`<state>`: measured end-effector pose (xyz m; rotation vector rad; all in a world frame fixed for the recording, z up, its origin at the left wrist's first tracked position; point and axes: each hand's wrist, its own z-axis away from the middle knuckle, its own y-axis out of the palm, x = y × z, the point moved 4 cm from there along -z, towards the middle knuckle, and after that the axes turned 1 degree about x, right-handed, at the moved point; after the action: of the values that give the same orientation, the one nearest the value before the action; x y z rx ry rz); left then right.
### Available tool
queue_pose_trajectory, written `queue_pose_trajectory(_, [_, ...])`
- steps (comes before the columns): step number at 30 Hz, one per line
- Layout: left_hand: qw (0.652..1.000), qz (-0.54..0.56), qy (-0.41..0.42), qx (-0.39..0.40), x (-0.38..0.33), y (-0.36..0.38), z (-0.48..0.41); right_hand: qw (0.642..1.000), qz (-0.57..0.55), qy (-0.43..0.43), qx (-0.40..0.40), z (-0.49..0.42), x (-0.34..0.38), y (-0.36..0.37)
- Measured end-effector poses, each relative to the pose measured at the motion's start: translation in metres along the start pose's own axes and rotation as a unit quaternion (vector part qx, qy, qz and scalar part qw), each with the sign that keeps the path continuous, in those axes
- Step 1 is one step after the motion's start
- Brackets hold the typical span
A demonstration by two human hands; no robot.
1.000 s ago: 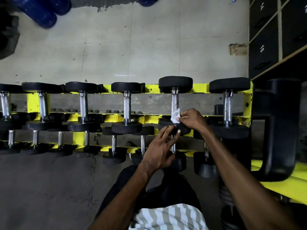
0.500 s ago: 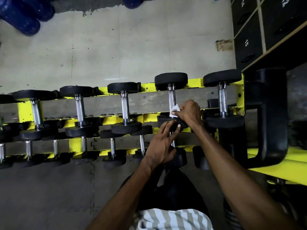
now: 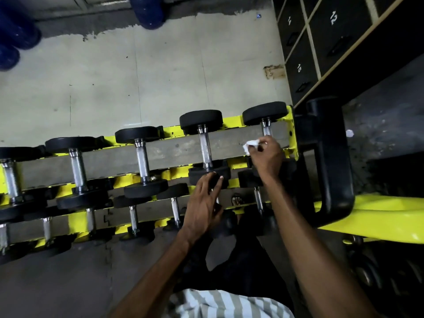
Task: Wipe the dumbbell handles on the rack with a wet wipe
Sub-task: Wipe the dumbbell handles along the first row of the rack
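A yellow two-tier rack (image 3: 292, 131) holds a row of black-headed dumbbells with chrome handles. My right hand (image 3: 266, 157) pinches a crumpled white wet wipe (image 3: 250, 144) against the lower part of the rightmost top-tier dumbbell's handle (image 3: 266, 130), hiding most of it. My left hand (image 3: 203, 207) rests with straight fingers on the near head (image 3: 227, 174) of the neighbouring dumbbell, whose bare handle (image 3: 205, 148) shows above it.
More dumbbells (image 3: 143, 157) run to the left on both tiers. A black padded machine arm (image 3: 330, 157) and a yellow frame (image 3: 378, 216) stand close on the right. Numbered dark lockers (image 3: 321, 37) fill the upper right. Blue rollers (image 3: 13, 42) lie on the floor beyond.
My right hand with the wipe has left the second-from-right handle and moved right onto the rightmost handle. My left hand stays on the near head of the earlier dumbbell.
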<state>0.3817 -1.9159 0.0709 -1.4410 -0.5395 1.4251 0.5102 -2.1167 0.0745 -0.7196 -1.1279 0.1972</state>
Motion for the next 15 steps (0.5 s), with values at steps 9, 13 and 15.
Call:
queue_pose_trajectory(9, [0.994, 0.035, 0.092, 0.05, -0.123, 0.043, -0.056, 0.995, -0.066, 0.029, -0.062, -0.103, -0.035, -0.05])
queue_pose_trajectory(13, [0.995, -0.02, 0.087, 0.051, -0.148, 0.061, -0.077, 1.0, -0.02, -0.007, 0.009, -0.11, -0.03, -0.027])
queue_pose_trajectory(15, [0.994, -0.03, 0.081, 0.061, -0.148, 0.067, -0.082, 0.999, -0.013, -0.025, 0.022, -0.101, -0.029, -0.023])
